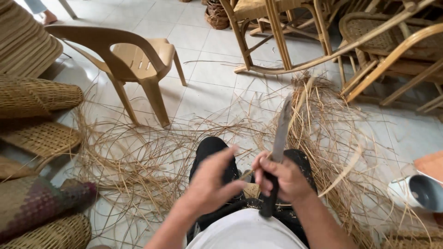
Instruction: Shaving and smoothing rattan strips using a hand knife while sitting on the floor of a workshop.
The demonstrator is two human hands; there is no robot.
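- Right hand [282, 180] is fisted around the dark handle of a long knife [280, 138]; blade points up and away from the body, tip leaning slightly right. Judged: this keeps the edge clear of the knees and presents it to the strip.
- Left hand [210, 182] sits just beside the right, fingers curled, thumb and forefinger pinching toward a thin rattan strip [247, 174]. The strip runs between the two hands to the base of the blade; the exact pinch point is hidden by the fingers.
- Both hands are held over the lap, above black-trousered knees [212, 150], close to the body. Judged: the short reach steadies the thin strip against the blade.
- Loose rattan shavings [152, 157] lie spread over the tiled floor [207, 87] around the legs, thickest at right, where they would drop from the blade.
- Tan plastic chair [131, 57] stands ahead left, well apart from the hands.
- Woven baskets [37, 99] are stacked at left; rattan chair frames [387, 46] crowd upper right.
- White cylindrical vessel [417, 191] lies on its side at far right.
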